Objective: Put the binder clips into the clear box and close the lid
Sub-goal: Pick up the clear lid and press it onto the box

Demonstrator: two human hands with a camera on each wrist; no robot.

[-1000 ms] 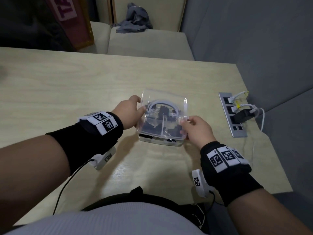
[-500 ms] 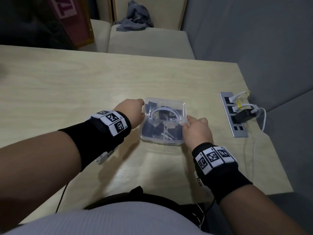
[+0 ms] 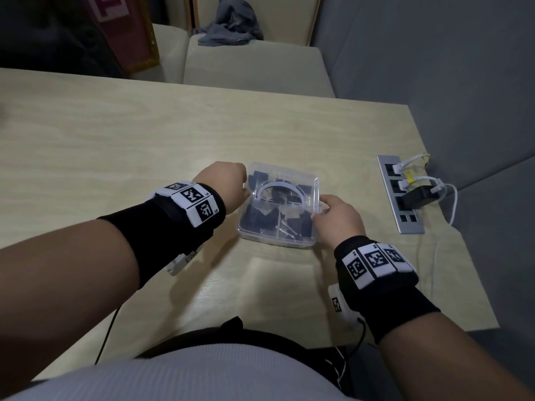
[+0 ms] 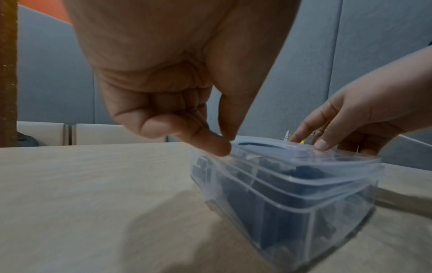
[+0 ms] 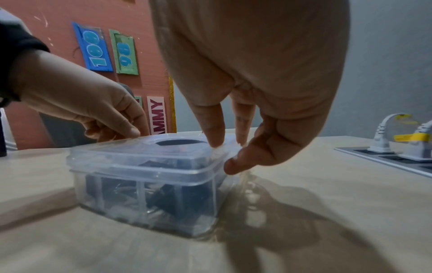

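Pale wooden table [image 3: 144, 146] under a grey padded wall, power strip [image 3: 401, 195] well off to the right. Head view: clear box [image 3: 276, 208] sitting flat near the table's right half, binder clips [image 3: 260, 218] dark inside, lid [image 3: 285, 186] now lying level on the box where a second ago stood raised and tilted at the back; reads as the closing step nearly done, only a snap or final press possibly left. Left hand [image 3: 223, 183] against the box's left edge, right hand [image 3: 337, 218] against the right edge, box held between them. Left wrist view: thumb and forefinger of the left hand [image 4: 203, 129] pinching the lid's corner lip, remaining fingers curled; lid [image 4: 301, 157] down on the rim, though full seating around the edge cannot be told. Right wrist view: right hand [image 5: 245, 120] with straight fingers [image 5: 216, 136] pressing down on the lid's top near its edge, thumb tip touching the lid's rim, nothing enclosed; box [image 5: 149, 184] directly beneath and in front of the fingertips, clips [image 5: 168, 195] visible through the wall.
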